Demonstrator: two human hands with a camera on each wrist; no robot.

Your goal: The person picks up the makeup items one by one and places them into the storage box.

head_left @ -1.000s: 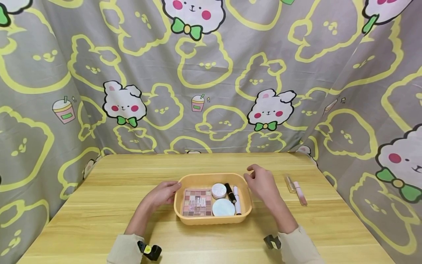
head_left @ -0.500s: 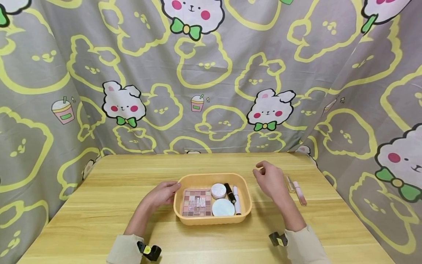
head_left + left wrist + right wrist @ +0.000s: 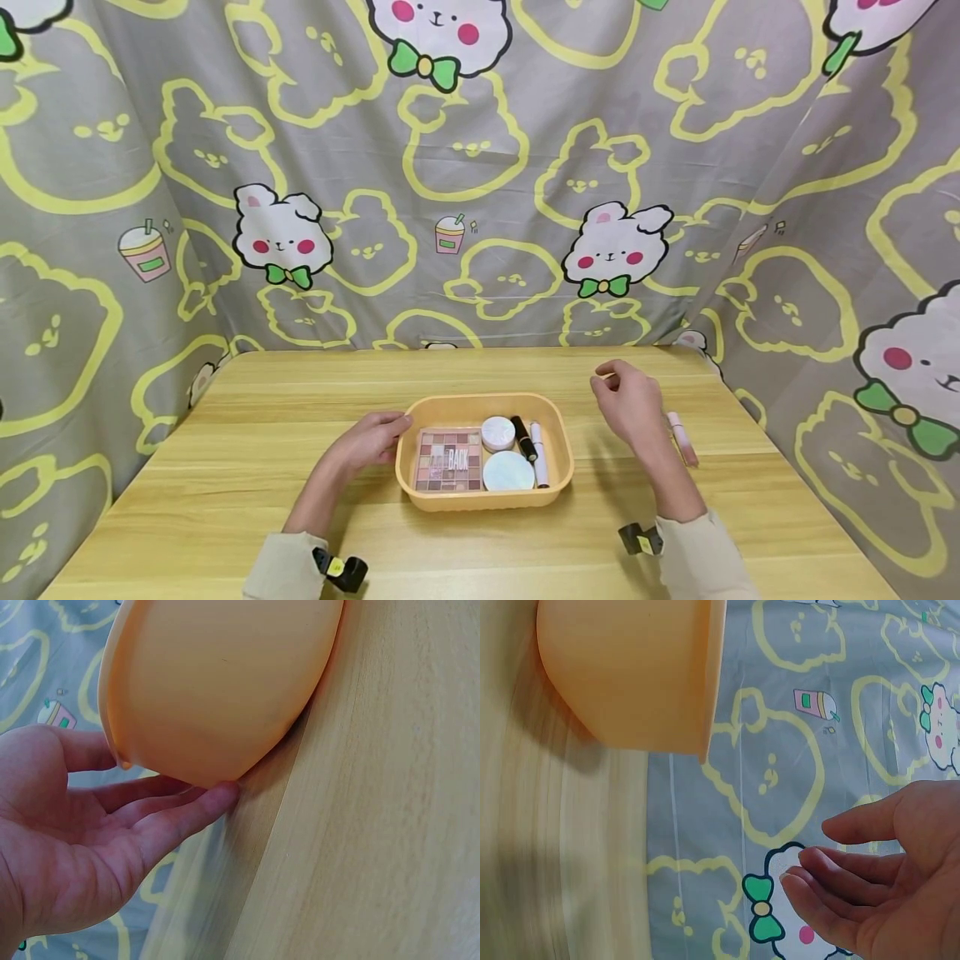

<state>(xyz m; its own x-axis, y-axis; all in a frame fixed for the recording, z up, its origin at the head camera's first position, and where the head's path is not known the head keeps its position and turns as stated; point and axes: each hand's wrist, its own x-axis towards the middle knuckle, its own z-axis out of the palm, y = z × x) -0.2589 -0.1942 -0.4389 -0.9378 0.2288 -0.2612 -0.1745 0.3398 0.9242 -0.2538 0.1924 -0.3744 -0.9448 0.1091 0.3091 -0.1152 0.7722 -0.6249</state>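
A yellow-orange plastic basket (image 3: 483,502) stands mid-table. Inside lie an eyeshadow palette (image 3: 447,463), a small round white case (image 3: 498,434), a larger round pale compact (image 3: 509,472), a black lipstick tube (image 3: 524,439) and a slim white tube (image 3: 539,454). My left hand (image 3: 367,440) holds the basket's left end, thumb at the rim and fingers against the outer wall, as the left wrist view shows. Above the table right of the basket, my right hand (image 3: 630,406) holds nothing, fingers loosely bent. Beside its wrist lies a pink lip gloss tube (image 3: 683,440).
The light wood table (image 3: 300,379) ends at a grey patterned curtain (image 3: 480,283) that hangs behind it and along both sides. My right hand and forearm cover the spot just left of the pink tube.
My right hand has moved right, away from the basket's right rim. It now hides the clear gold-toned tube beside the pink one. My left hand and the basket stay put.
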